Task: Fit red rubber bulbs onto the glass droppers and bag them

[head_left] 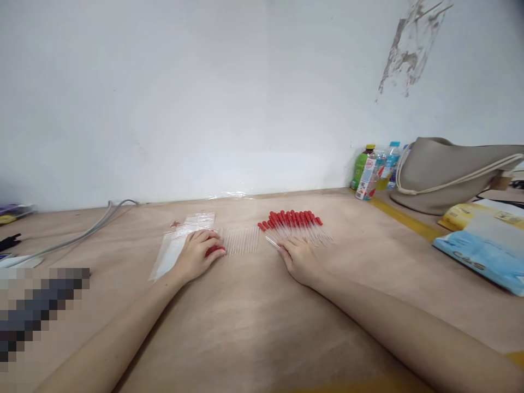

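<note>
My left hand (200, 254) is closed around red rubber bulbs (215, 250), partly hidden by the fingers. It rests over the edge of clear zip bags (164, 261). A row of bare glass dropper tubes (242, 240) lies side by side between my hands. My right hand (301, 261) pinches a thin glass dropper tube (272, 242) between thumb and fingers, its free end pointing up and left. Just beyond that hand lies a fanned heap of droppers with red bulbs (295, 219), their clear tubes toward me.
Drink bottles (368, 173) and a grey bag (446, 174) stand at the back right. A blue and yellow tissue pack (483, 251) lies nearer. Grey cables (92, 225) cross the brown-covered table (229, 338) at left. A white wall (184, 98) rises behind.
</note>
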`<state>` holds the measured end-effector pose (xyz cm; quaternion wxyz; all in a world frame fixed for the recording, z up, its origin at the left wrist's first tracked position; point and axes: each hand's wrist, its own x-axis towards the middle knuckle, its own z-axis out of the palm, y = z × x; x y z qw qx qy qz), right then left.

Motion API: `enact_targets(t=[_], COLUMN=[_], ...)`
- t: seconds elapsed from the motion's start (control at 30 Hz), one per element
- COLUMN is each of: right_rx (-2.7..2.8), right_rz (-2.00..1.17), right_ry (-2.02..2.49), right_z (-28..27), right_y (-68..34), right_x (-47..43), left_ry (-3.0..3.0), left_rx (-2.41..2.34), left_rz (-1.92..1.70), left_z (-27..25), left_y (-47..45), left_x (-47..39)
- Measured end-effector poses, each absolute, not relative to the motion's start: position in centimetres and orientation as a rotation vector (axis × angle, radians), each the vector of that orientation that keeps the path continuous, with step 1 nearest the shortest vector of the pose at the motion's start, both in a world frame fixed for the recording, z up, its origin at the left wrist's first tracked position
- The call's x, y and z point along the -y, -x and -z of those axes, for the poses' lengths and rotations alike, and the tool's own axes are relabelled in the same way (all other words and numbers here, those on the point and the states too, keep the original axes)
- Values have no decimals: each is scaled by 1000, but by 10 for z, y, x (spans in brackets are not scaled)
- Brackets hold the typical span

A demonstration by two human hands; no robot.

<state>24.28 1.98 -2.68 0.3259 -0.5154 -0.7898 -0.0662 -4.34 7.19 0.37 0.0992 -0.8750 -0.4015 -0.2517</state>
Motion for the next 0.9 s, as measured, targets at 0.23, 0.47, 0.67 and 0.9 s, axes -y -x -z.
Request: enact_targets(t=[0.23,0.47,0.67,0.9], right_rx=[2056,1997,2013,2025], right_rz=[164,-8,12,18], right_ry=[1359,1258,1210,1094], right_z=[25,24,22,20], right_y=[-242,-242,-243,-236], right_x=[-18,-19,-16,-7], left_ry=[2418,2850,3122,3082], left_rx=[1292,1467,1544,1701], left_rz=[1286,1723,1476,1538], left_z=[-11,-2,10,20], left_y=[32,-11,-29,-31], left_x=[-61,-28,-21,-24])
